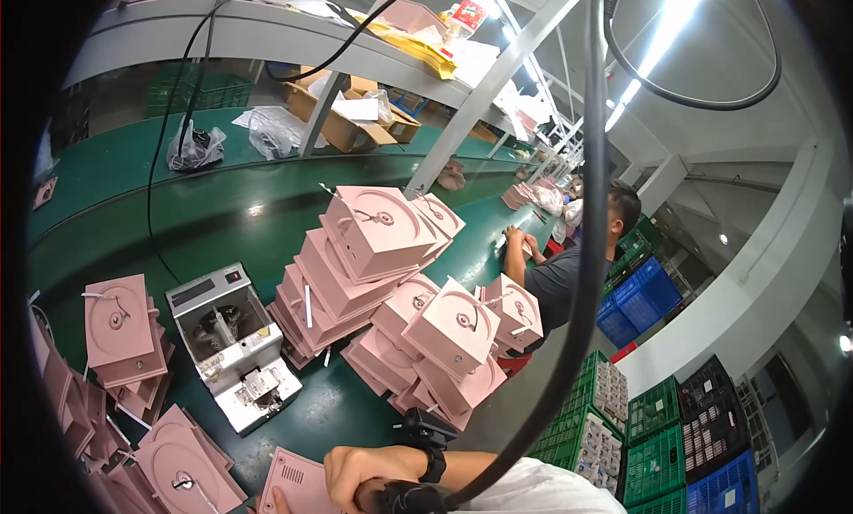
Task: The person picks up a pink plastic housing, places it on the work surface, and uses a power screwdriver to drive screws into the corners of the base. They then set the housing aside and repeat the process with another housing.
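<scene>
A pink plastic housing with a group of vent slots lies at the lower edge of view. My left hand grips its left side; only fingertips show. Just above the housing, my right hand is closed with its fingers curled round a black corded electric screwdriver, whose tip is hidden. A black device is strapped to that wrist. A silver and white screw feeder stands left of centre on the green bench. Beside it rise stacks of pink housings with round recesses and short wires.
More pink housings crowd the left side. The thick black cable hangs across the right of view. A person works farther along the bench. Green crates and blue crates are stacked at right; cardboard boxes lie behind.
</scene>
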The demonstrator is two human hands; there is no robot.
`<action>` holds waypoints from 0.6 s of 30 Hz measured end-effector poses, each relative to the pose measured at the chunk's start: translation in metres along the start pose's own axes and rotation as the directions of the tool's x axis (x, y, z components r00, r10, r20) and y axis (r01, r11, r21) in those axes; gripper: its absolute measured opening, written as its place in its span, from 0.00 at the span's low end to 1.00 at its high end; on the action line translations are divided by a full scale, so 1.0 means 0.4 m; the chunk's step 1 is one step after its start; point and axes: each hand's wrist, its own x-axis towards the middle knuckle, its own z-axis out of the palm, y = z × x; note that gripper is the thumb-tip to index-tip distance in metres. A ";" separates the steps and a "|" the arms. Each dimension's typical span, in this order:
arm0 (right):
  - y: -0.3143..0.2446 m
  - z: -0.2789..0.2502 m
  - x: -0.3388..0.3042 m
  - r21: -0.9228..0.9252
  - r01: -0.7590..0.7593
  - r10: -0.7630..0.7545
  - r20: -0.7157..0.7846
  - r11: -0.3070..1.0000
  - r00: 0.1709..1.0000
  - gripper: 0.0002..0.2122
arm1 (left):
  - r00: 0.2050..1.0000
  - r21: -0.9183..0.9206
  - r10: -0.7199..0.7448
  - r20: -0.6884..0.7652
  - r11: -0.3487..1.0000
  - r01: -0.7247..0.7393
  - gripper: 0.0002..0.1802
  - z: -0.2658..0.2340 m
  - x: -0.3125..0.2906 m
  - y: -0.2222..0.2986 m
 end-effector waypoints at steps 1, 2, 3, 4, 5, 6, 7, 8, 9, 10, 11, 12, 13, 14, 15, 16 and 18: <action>-0.003 -0.006 0.001 0.007 0.003 -0.003 0.003 1.000 1.000 0.17 | 1.000 0.021 0.008 0.003 1.000 -0.008 0.56 -0.002 0.001 0.002; -0.013 -0.016 0.005 0.045 -0.002 0.002 -0.008 0.999 1.000 0.16 | 1.000 0.021 0.011 0.007 1.000 -0.011 0.56 0.000 0.003 -0.001; -0.024 -0.028 0.010 0.082 -0.007 0.008 -0.019 0.997 1.000 0.16 | 1.000 -0.001 0.004 -0.006 1.000 -0.004 0.56 0.006 0.004 -0.007; -0.034 -0.040 0.013 0.119 -0.011 0.015 -0.031 0.993 0.999 0.15 | 1.000 -0.023 -0.002 -0.018 1.000 0.002 0.56 0.014 0.004 -0.013; -0.047 -0.042 0.023 0.122 -0.004 0.007 -0.025 0.992 1.000 0.15 | 1.000 -0.015 -0.004 -0.024 1.000 0.004 0.56 0.023 -0.004 -0.015; -0.062 -0.041 0.036 0.110 0.033 -0.022 -0.099 0.993 0.995 0.17 | 0.997 -0.007 -0.024 -0.078 1.000 0.023 0.56 0.037 -0.014 -0.018; -0.079 -0.038 0.052 0.097 0.070 -0.053 -0.172 0.993 0.984 0.19 | 0.990 0.002 -0.043 -0.132 0.999 0.043 0.56 0.053 -0.024 -0.022; -0.096 -0.038 0.062 0.076 0.099 -0.077 -0.253 0.992 0.964 0.21 | 0.983 0.002 -0.058 -0.176 0.998 0.059 0.56 0.073 -0.031 -0.026; -0.112 -0.040 0.074 0.076 0.102 -0.079 -0.255 0.992 0.964 0.21 | 0.972 0.003 -0.073 -0.221 0.997 0.075 0.56 0.091 -0.038 -0.029; -0.120 -0.039 0.083 0.061 0.100 -0.072 -0.356 0.993 0.932 0.19 | 0.961 0.010 -0.086 -0.262 0.996 0.092 0.56 0.102 -0.045 -0.034; -0.126 -0.039 0.088 0.049 0.099 -0.066 -0.452 0.994 0.890 0.17 | 0.947 0.018 -0.099 -0.305 0.994 0.109 0.56 0.107 -0.054 -0.039; -0.126 -0.041 0.089 0.056 0.110 -0.073 -0.455 0.992 0.888 0.17 | 0.930 0.027 -0.110 -0.350 0.991 0.128 0.55 0.105 -0.064 -0.043; -0.118 -0.045 0.088 0.003 0.136 -0.115 -0.516 0.991 0.849 0.16 | 0.930 0.043 -0.112 -0.351 0.990 0.135 0.55 0.083 -0.073 -0.023; -0.108 -0.050 0.086 -0.047 0.159 -0.157 -0.571 0.986 0.806 0.16 | 0.966 0.148 -0.109 -0.233 0.978 0.146 0.54 0.054 -0.093 0.012; -0.100 -0.054 0.088 -0.089 0.177 -0.194 -0.617 0.980 0.763 0.15 | 0.985 0.252 -0.130 -0.118 0.955 0.156 0.53 0.021 -0.110 0.058; -0.101 -0.061 0.081 -0.060 0.191 -0.187 -0.612 0.980 0.768 0.15 | 0.986 0.353 -0.167 -0.004 0.922 0.158 0.52 -0.002 -0.113 0.085; -0.117 -0.069 0.070 -0.137 0.173 -0.220 -0.626 0.975 0.748 0.16 | 0.977 0.288 -0.178 0.119 0.948 0.138 0.54 -0.042 -0.101 0.081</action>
